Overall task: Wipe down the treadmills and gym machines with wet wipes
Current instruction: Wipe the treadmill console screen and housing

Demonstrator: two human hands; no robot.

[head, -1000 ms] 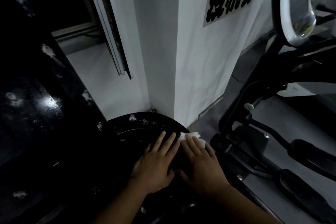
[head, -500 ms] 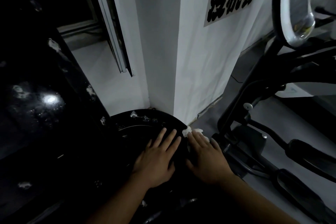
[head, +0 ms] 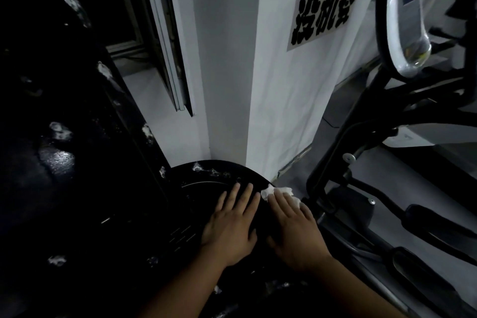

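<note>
The hands lie side by side, palms down, on the round black cover (head: 214, 170) of a gym machine. The left hand (head: 233, 224) is flat, fingers spread and straight, holding nothing and only bracing on the cover. The right hand (head: 294, 232) presses a white wet wipe (head: 280, 190) under its straight fingers (head: 282, 204), without clutching it; the wipe pokes out past the fingertips at the cover's right rim, close to the foot of the white pillar (head: 232, 85).

Over the last second the right hand has slid a little away from the left, so a dark gap now shows between them where the fingers were nearly touching, and the wipe has crept outward to the very edge. The left hand has hardly moved. This reads as a stroke reaching the rim, so this patch is probably nearly done. White flecks (head: 60, 131) still dot the tall black panel to the left, and the neighbouring machine (head: 335, 162) looks untouched, so much of the job likely remains.
</note>
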